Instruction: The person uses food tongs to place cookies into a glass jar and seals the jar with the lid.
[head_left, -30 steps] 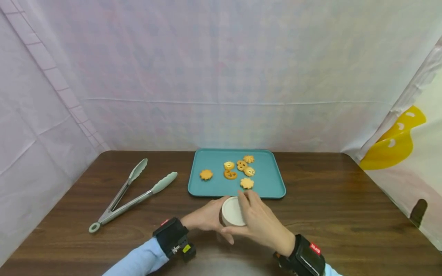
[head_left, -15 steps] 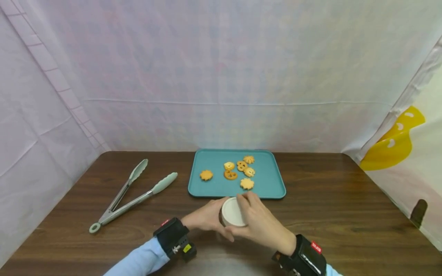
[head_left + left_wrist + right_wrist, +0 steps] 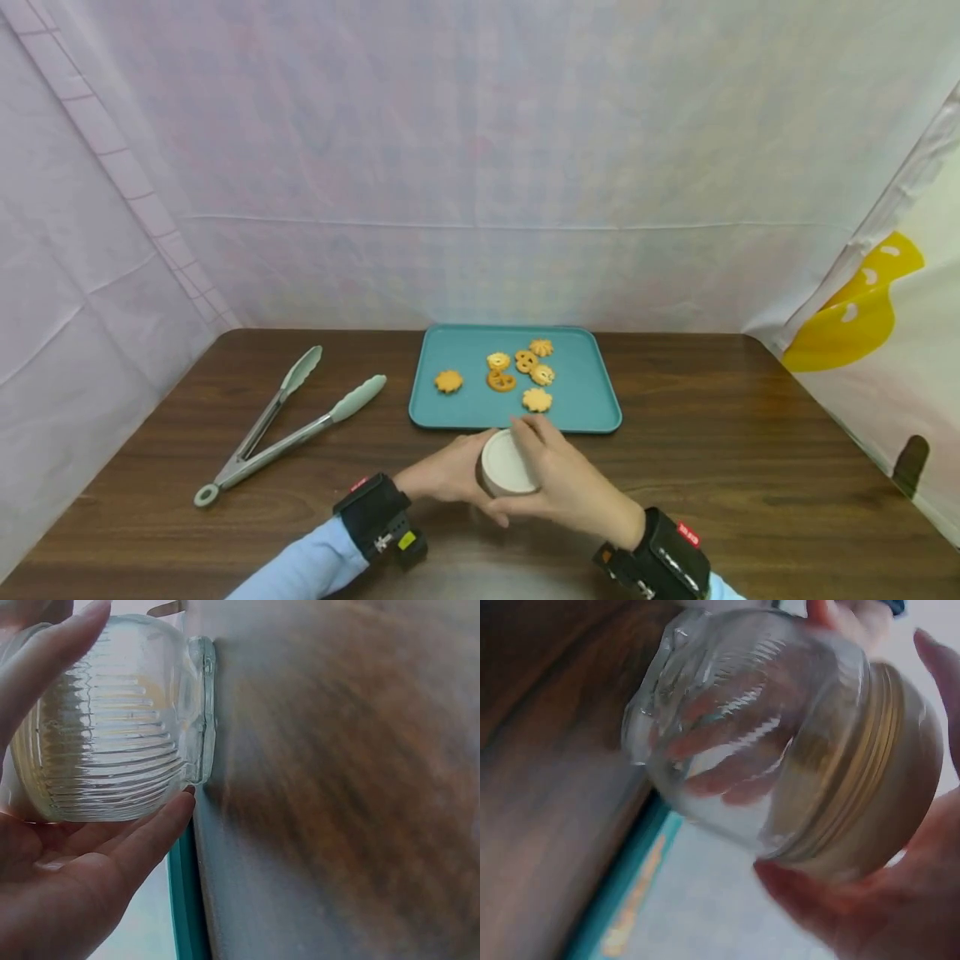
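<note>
On the left of the table (image 3: pixel 712 458) I see the tongs (image 3: pixel 300 434), arms spread wide, ring end near and pale tips pointing far; they lie well apart from both hands. Next comes a blue sleeve (image 3: pixel 300 562) with a black band (image 3: pixel 371 511) at the wrist. It leads to my left hand (image 3: pixel 448 471), which is grasping the jar (image 3: pixel 112 742), fingers along the far side of the glass and thumb on the near side. The jar is in the middle of the near part of the table, its ribbed clear body below a white lid (image 3: pixel 507 462). Its foot is down by the wood, though I can't tell whether it bears fully on it. Just beyond it is the teal tray (image 3: pixel 585 412), with seven cookies (image 3: pixel 501 381) on it: one alone on the left, the rest in the middle and right. To the right of the jar, my right hand (image 3: pixel 566 483) is gripping the lid, thumb near, fingertips on the far side. Farther right, a yellow patch (image 3: pixel 855 325) shows on the cloth (image 3: pixel 926 400).
</note>
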{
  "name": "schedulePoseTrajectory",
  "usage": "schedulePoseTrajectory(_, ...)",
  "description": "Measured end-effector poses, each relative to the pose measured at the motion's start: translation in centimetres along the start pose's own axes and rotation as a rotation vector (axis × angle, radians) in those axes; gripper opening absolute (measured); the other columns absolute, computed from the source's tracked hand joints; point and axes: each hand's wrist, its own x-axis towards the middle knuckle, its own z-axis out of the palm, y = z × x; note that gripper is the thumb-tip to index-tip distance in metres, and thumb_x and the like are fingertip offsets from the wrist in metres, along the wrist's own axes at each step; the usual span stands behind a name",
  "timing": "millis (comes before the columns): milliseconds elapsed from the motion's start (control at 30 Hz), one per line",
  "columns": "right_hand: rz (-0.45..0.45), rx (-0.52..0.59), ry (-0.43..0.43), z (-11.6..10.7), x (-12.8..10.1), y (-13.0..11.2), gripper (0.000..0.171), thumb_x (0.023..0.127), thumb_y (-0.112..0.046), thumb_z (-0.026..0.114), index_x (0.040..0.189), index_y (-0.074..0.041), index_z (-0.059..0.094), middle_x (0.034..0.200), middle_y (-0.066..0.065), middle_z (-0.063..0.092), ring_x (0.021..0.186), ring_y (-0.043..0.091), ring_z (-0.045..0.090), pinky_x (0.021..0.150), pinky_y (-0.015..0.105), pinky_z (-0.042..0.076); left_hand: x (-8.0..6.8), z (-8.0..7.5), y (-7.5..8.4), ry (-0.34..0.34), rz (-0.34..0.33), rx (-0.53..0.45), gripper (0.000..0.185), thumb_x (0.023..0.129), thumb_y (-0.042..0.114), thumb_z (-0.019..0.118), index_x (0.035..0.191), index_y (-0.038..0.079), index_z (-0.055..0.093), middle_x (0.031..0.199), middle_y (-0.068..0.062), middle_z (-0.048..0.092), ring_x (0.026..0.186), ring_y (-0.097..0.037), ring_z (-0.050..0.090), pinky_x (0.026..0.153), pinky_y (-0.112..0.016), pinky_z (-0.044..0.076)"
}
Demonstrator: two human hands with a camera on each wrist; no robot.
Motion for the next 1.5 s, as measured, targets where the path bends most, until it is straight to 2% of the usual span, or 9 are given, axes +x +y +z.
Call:
schedulePoseTrajectory(167, 0.015, -0.223, 0.115, 0.6, -0.1, -1.1, 0.098, 0.068, -0.069, 0.055, 0.127, 0.008, 0.042, 0.108, 0.017, 0.048, 0.093, 0.022, 0.052, 0.067, 0.03, 0.049, 0.0, 0.0, 0.0, -0.004, -0.008, -0.01, 0.088, 0.059, 0.026, 0.083, 0.132, 0.013, 0.036, 0.123, -0.002, 0.05, 0.108, -0.012, 0.05, 0.089, -0.026, 0.04)
schedulePoseTrajectory(267, 0.012, -0.283, 0.153, 0.8, -0.1, -1.2, 0.095, 0.067, -0.062, 0.062, 0.123, 0.012, 0.043, 0.105, 0.018, 0.049, 0.092, 0.024, 0.051, 0.067, 0.031, 0.049, 0.0, 0.1, -0.1, -0.002, 0.008, -0.007, 0.087, 0.059, 0.026, 0.083, 0.132, 0.013, 0.037, 0.124, -0.002, 0.05, 0.109, -0.011, 0.049, 0.091, -0.027, 0.039)
schedulePoseTrajectory(367, 0.024, -0.295, 0.15, 0.8, -0.1, -1.3, 0.092, 0.066, -0.056, 0.068, 0.121, 0.014, 0.045, 0.1, 0.016, 0.05, 0.088, 0.022, 0.05, 0.065, 0.029, 0.049, 0.1, 0.1, 0.0, 0.002, 0.013, 0.0, 0.089, 0.058, 0.026, 0.084, 0.132, 0.012, 0.037, 0.125, -0.001, 0.049, 0.11, -0.011, 0.048, 0.093, -0.028, 0.037)
schedulePoseTrajectory(500, 0.041, -0.264, 0.12, 0.8, 0.0, -1.2, 0.088, 0.067, -0.052, 0.069, 0.12, 0.014, 0.045, 0.098, 0.015, 0.05, 0.087, 0.021, 0.049, 0.065, 0.029, 0.049, 0.1, 0.1, 0.0, 0.002, 0.0, 0.0, 0.091, 0.057, 0.025, 0.084, 0.133, 0.011, 0.035, 0.126, -0.002, 0.048, 0.111, -0.012, 0.048, 0.093, -0.028, 0.037)
schedulePoseTrajectory(700, 0.045, -0.189, 0.066, 0.7, 0.0, -0.8, 0.085, 0.068, -0.049, 0.07, 0.123, 0.012, 0.045, 0.104, 0.015, 0.05, 0.093, 0.021, 0.049, 0.071, 0.03, 0.048, 0.1, 0.1, 0.0, -0.004, -0.012, -0.008, 0.091, 0.058, 0.025, 0.084, 0.133, 0.011, 0.036, 0.126, -0.003, 0.048, 0.11, -0.012, 0.049, 0.091, -0.027, 0.039)
schedulePoseTrajectory(1000, 0.009, -0.034, 0.014, 0.1, 0.1, 0.0, 0.078, 0.067, -0.043, 0.072, 0.124, 0.003, 0.045, 0.107, 0.01, 0.046, 0.089, 0.015, 0.048, 0.069, 0.026, 0.047, 0.0, 0.1, 0.0, -0.003, -0.009, -0.037, 0.087, 0.057, 0.024, 0.084, 0.13, 0.013, 0.039, 0.122, -0.001, 0.05, 0.108, -0.012, 0.049, 0.089, -0.026, 0.039)
schedulePoseTrajectory(1233, -0.008, 0.035, -0.046, -0.3, 0.2, 0.6, 0.078, 0.07, -0.045, 0.071, 0.128, -0.001, 0.044, 0.115, 0.007, 0.044, 0.096, 0.014, 0.047, 0.072, 0.027, 0.047, 0.0, 0.1, 0.1, 0.006, -0.011, -0.028, 0.087, 0.057, 0.025, 0.084, 0.13, 0.013, 0.039, 0.123, 0.0, 0.05, 0.108, -0.011, 0.049, 0.088, -0.025, 0.038)
schedulePoseTrajectory(1500, -0.03, 0.132, -0.112, -0.7, 0.7, 1.2, 0.079, 0.069, -0.043, 0.073, 0.13, -0.005, 0.042, 0.116, 0.003, 0.044, 0.097, 0.015, 0.05, 0.074, 0.027, 0.047, 0.0, 0.0, 0.1, 0.008, 0.009, -0.032, 0.09, 0.056, 0.027, 0.084, 0.132, 0.015, 0.037, 0.125, 0.001, 0.048, 0.11, -0.011, 0.047, 0.09, -0.027, 0.037)
